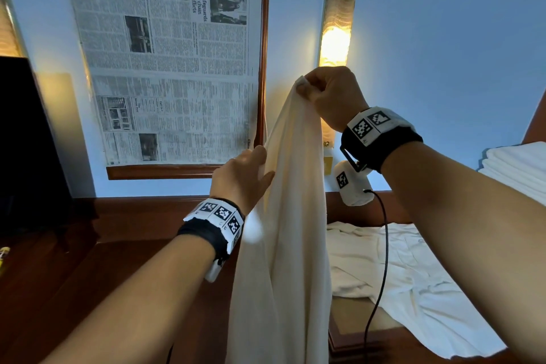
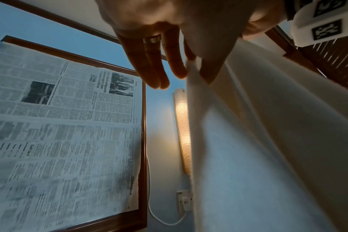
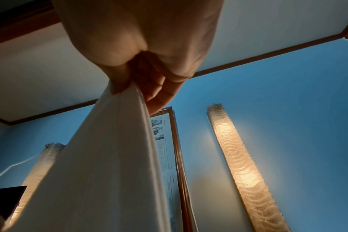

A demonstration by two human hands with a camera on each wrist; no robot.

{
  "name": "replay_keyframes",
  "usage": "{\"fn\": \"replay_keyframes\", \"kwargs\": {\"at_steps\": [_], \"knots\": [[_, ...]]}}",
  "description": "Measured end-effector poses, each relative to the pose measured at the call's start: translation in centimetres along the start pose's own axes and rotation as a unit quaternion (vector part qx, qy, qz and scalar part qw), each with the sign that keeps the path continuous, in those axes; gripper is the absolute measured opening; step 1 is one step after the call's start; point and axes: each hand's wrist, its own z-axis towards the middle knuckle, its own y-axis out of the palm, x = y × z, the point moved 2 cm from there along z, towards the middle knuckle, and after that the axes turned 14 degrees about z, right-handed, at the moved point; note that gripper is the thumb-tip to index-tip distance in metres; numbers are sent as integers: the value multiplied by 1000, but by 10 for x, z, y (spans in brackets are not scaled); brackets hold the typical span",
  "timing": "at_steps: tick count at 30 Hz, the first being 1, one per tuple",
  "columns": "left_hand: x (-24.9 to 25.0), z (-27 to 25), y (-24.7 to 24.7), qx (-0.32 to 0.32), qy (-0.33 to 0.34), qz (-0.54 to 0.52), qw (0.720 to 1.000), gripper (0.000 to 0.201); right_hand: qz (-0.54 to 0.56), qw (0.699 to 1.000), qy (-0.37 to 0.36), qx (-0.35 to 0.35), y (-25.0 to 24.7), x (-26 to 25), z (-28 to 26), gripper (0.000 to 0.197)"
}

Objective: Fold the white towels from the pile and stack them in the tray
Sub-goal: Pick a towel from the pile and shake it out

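Observation:
A white towel [image 1: 295, 245] hangs lengthwise in front of me above the wooden table. My right hand [image 1: 305, 87] is raised high and pinches its top corner between thumb and curled fingers; the right wrist view shows the same pinch [image 3: 133, 87] with the cloth [image 3: 109, 157] falling away below. My left hand [image 1: 266, 165] is lower, at the towel's left edge. In the left wrist view its thumb lies on the front of the cloth [image 2: 268, 141] and the index finger behind, a light pinch [image 2: 197, 69]; the other fingers stay straight. A rumpled towel pile [image 1: 413, 275] lies at the right.
Folded white towels [image 1: 517, 168] are stacked at the far right edge. A brown-rimmed tray-like surface [image 1: 334, 334] sits under the pile's near side. On the wall are a framed newspaper [image 1: 171, 62] and a lit lamp [image 1: 335, 38]. A dark screen [image 1: 26, 142] stands at left.

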Motion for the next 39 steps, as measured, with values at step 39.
{"fn": "replay_keyframes", "kwargs": {"at_steps": [39], "knots": [[-9,-47,23,-26,-86,-211,973,27,-93,994,38,51,-29,13,-11,27]]}}
